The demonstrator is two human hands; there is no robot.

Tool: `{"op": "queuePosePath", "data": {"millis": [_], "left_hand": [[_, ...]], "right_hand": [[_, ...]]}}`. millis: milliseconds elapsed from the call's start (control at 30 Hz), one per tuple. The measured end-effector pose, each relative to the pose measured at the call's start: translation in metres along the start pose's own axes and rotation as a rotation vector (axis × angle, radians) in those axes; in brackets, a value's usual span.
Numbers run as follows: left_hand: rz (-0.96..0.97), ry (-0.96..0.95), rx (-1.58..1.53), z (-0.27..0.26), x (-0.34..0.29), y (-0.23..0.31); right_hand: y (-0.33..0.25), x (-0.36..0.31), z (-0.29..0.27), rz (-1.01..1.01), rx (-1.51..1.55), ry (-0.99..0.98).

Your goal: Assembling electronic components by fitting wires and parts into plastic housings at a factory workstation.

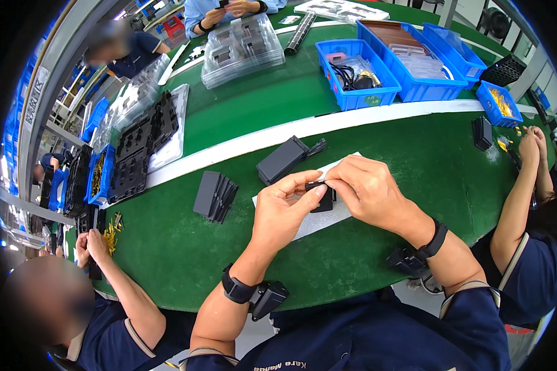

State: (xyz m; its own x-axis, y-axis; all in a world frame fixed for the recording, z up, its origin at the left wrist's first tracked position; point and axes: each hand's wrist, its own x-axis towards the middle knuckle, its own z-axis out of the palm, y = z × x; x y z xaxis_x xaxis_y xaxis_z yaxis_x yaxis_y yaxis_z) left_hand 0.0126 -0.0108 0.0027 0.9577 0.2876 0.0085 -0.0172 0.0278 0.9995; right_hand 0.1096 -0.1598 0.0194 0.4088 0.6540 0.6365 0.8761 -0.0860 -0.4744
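A factory assembly workshop, shown by its green bench [167, 256], blue parts bins [368, 99] and navy-shirted workers [532, 278].

The black piece [323, 204] looks like matt plastic.

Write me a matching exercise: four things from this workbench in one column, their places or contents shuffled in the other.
1. small black part
2. white sheet
3. nearer stack of dark flat pieces
4. far-right small blue bin

A. holds yellow pieces
B. on the green table, to the left of the hands
C. at the fingertips of the left hand and right hand
D. lying flat beneath the hands

Pairs: 1-C, 2-D, 3-B, 4-A
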Motion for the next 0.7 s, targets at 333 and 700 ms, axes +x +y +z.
{"op": "queuePosePath", "data": {"millis": [333, 700], "left_hand": [[-0.026, 0.100, -0.109, 0.001, -0.003, 0.004], [-0.051, 0.084, -0.100, -0.002, -0.003, 0.006]], "right_hand": [[-0.003, -0.008, 0.009, 0.143, 0.060, 0.033], [-0.006, -0.008, 0.009, 0.079, 0.075, -0.041]]}}
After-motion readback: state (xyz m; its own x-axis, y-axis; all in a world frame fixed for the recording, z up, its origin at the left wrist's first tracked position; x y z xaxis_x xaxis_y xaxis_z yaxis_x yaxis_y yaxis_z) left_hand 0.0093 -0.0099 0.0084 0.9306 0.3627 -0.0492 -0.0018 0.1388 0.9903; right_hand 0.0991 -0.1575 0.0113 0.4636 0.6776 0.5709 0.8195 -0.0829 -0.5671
